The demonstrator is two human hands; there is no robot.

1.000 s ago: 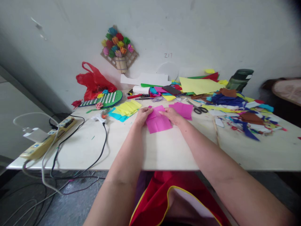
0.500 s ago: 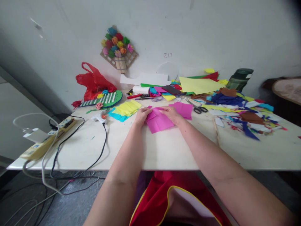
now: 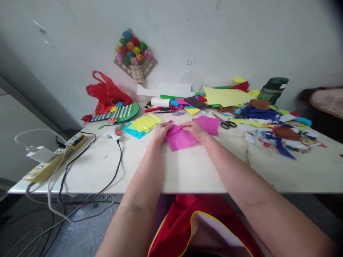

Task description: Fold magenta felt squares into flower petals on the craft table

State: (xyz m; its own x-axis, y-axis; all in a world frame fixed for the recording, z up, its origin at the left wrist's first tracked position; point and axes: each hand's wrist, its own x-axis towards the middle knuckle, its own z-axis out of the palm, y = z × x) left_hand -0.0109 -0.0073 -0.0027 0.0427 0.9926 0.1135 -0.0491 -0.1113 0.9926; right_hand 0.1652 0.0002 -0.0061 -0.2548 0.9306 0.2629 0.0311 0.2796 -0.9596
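Note:
A magenta sheet of crepe paper [image 3: 180, 140] is held low over the table between my two hands. My left hand [image 3: 162, 131] pinches its upper left edge. My right hand [image 3: 195, 130] grips the upper right part, with thumb and forefinger gathering the paper near the top middle. Another magenta paper piece [image 3: 210, 125] lies just right of my right hand. Left of my left hand are yellow crepe squares [image 3: 146, 122] on top of blue ones [image 3: 136, 132].
Black-handled scissors [image 3: 228, 124] and a thin stick [image 3: 246, 150] lie to the right, before a heap of coloured scraps [image 3: 284, 134]. A hot glue gun [image 3: 114, 134] with its cord and a power strip [image 3: 57, 157] are at left. A green bottle [image 3: 272, 90] stands at the back.
My right fingers have shifted slightly left along the paper's top, and the paper there is more creased and gathered. My left hand stays about where it was.

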